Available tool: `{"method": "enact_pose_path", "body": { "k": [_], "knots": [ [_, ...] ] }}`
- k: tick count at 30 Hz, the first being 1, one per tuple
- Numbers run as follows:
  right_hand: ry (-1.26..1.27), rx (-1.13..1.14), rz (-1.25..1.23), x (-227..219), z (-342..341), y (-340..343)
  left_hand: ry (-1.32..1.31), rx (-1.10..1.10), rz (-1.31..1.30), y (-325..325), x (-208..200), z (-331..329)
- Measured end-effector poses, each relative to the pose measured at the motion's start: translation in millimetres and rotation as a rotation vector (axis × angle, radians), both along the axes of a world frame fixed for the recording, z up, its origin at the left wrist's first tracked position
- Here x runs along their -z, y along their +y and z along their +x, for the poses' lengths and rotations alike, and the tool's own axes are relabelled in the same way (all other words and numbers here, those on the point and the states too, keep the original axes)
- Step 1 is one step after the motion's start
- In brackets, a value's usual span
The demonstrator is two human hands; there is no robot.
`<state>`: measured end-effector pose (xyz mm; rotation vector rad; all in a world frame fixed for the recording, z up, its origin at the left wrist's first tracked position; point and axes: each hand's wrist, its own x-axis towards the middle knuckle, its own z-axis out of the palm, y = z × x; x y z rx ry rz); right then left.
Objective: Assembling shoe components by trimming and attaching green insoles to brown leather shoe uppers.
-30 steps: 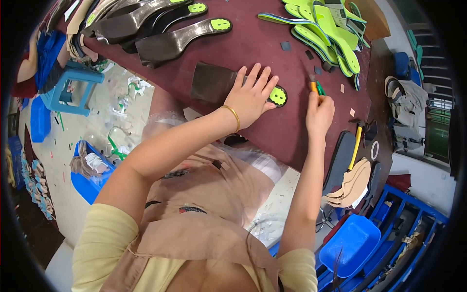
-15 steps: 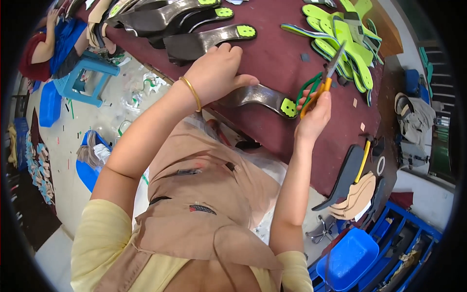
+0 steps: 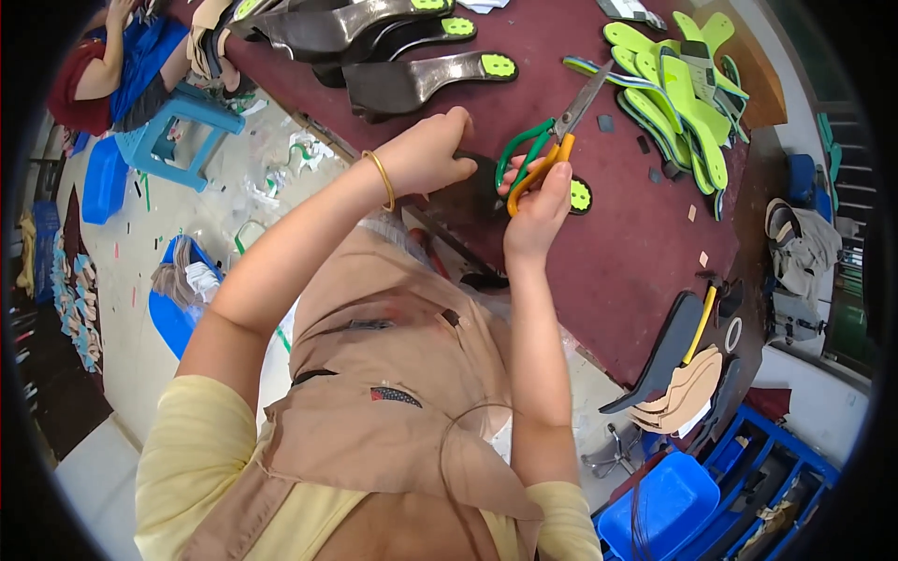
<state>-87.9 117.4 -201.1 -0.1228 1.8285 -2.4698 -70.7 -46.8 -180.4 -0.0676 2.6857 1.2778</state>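
Observation:
My right hand (image 3: 541, 210) grips scissors (image 3: 561, 131) with one green and one orange handle. Their handles are spread and the blades point up and to the right. Beneath the scissors lies a glossy dark shoe-shaped form, partly hidden, with a lime-green patch (image 3: 580, 195) at its right end. My left hand (image 3: 426, 154) hovers near this form's left end. Its thumb and index finger stand apart with nothing visible between them, while the other fingers are partly hidden. Several similar dark shoe forms (image 3: 412, 84) rest farther back on the maroon table (image 3: 599, 271).
Lime-green insoles (image 3: 683, 103) lie piled at the far right. A yellow-handled hammer (image 3: 700, 327), black soles (image 3: 666, 351) and tan insoles (image 3: 683, 393) sit at the right edge. Blue bins (image 3: 659, 505) stand below. Another person (image 3: 103, 75) is at the far left, beside a blue stool (image 3: 182, 136).
The right hand has moved left with the scissors, whose handles now show wider apart over the shoe form. The left hand has lifted slightly off the form, and its index finger stretches farther out.

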Motion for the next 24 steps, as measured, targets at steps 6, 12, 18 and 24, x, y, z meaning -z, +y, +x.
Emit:
{"method": "enact_pose_path", "body": {
  "k": [6, 12, 18, 24],
  "knots": [
    [-0.013, -0.081, -0.101, 7, 20, 8, 0.158, -0.059, -0.074, 13, 5, 18],
    [0.110, -0.049, 0.080, -4, -3, 9, 0.106, -0.103, -0.080, 20, -3, 15],
    [0.277, 0.155, 0.432, -19, -17, 48, 0.397, -0.049, -0.089, 22, -11, 1],
    [0.758, 0.353, 1.346, -14, -25, 139, 0.519, -0.165, -0.726, -102, -50, -9]
  ]
}}
